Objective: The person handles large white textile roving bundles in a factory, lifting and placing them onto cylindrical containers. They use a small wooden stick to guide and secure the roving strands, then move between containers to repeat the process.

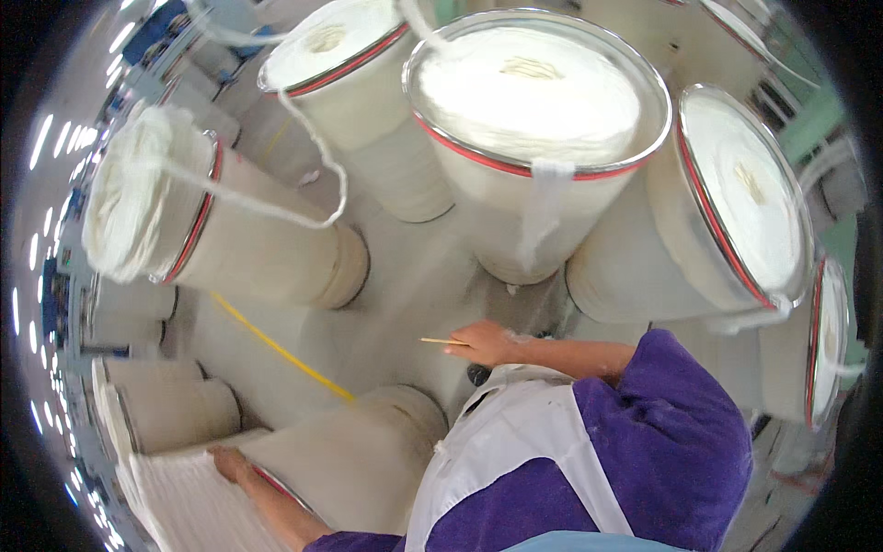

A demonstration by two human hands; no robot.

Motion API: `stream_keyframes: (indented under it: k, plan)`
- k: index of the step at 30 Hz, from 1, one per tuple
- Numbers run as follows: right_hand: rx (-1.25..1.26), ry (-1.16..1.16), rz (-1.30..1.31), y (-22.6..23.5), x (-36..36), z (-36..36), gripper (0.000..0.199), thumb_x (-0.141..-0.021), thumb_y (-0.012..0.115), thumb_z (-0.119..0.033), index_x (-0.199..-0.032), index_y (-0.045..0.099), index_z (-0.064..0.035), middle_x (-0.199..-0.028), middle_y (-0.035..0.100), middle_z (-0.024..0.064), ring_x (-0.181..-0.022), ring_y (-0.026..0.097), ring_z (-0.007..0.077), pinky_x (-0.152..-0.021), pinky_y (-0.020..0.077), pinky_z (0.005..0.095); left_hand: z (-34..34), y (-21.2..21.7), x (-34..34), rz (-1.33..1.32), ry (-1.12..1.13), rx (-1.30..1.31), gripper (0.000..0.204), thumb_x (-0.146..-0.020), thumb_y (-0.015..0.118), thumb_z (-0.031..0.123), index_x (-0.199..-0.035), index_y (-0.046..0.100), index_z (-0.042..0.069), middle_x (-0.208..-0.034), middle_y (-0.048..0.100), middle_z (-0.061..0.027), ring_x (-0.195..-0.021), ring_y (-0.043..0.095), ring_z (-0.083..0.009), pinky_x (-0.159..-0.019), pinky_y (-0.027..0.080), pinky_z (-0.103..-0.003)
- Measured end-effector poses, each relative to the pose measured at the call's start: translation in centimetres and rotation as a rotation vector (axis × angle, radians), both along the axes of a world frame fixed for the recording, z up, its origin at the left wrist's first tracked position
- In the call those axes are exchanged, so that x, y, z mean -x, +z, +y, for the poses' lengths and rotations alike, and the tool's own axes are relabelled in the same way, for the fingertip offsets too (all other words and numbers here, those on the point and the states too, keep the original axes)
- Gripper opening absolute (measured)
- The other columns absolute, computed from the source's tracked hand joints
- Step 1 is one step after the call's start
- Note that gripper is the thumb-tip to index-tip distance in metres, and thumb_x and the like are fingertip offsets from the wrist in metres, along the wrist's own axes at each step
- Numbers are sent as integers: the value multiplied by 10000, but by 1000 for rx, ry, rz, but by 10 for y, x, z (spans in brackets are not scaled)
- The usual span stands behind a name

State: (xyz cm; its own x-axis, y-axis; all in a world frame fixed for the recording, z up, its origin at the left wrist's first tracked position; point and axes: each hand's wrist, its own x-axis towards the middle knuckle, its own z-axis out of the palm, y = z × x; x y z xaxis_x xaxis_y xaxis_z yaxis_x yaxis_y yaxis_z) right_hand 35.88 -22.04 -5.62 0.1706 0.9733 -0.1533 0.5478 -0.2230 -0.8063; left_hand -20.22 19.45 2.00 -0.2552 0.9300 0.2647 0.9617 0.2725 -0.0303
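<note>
At the lower left my left hand (226, 463) touches a thick stack of white fibre sliver (189, 497), which bulges out of the top of a pale can (349, 442). Its fingers are small and blurred against the fibre, so their grip is unclear. In front of my apron, my right hand (485, 344) is closed on a thin wooden stick (441, 341), whose tip points left. That hand is clear of the cans around it.
Tall cans filled with white sliver stand ahead: a wide one (515, 198), one at the right (635, 248), one at the left (267, 239). Loose sliver (342, 175) hangs between two cans. A yellow line (285, 351) crosses the floor.
</note>
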Motion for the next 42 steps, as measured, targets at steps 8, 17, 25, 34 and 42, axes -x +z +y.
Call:
stream_keyframes:
  k: [8, 17, 25, 34, 42]
  plan:
    - [-45, 273, 53, 2, -17, -25, 418, -940, 467, -457, -885, 606, -67, -763, 608, 173, -740, 595, 382, -652, 437, 491, -252, 47, -141, -5, -250, -158, 211, -904, 564, 227, -1012, 485, 64, -950, 639, -174, -867, 613, -383, -706, 473, -487]
    - [-384, 758, 143, 65, 49, 20, 266, -913, 576, -315, -875, 618, -55, -783, 617, 109, -711, 602, 315, -615, 476, 403, -452, 73, -209, -168, 27, -406, 461, -601, 842, 408, -767, 607, 49, -679, 638, -107, -616, 601, -311, -589, 462, -406]
    - [-1073, 990, 43, 150, 122, 55, 161, -767, 683, -215, -884, 645, -110, -869, 632, 60, -845, 609, 275, -757, 491, 406, -512, 38, -176, -651, -89, -375, 768, -461, 874, 532, -964, 595, 23, -884, 631, -88, -834, 600, -236, -739, 491, -375]
    - [-1405, 865, -843, 63, 57, 56, 534, -947, 454, -371, -1387, 363, -83, -1401, 425, 102, -1239, 451, 261, -1055, 351, 439, -507, 24, -183, -1166, -435, -300, 783, -642, 808, 535, -1225, 545, 83, -1225, 570, -98, -1148, 523, -275, -978, 404, -401]
    - [-938, 603, -437, 10, -3, 24, 411, -926, 520, -277, -1230, 533, -2, -1250, 526, 168, -1158, 479, 355, -991, 365, 485, -449, 41, -210, -446, -846, -562, 511, -628, 741, 623, -667, 577, 141, -666, 539, -40, -607, 538, -258, -566, 397, -357]
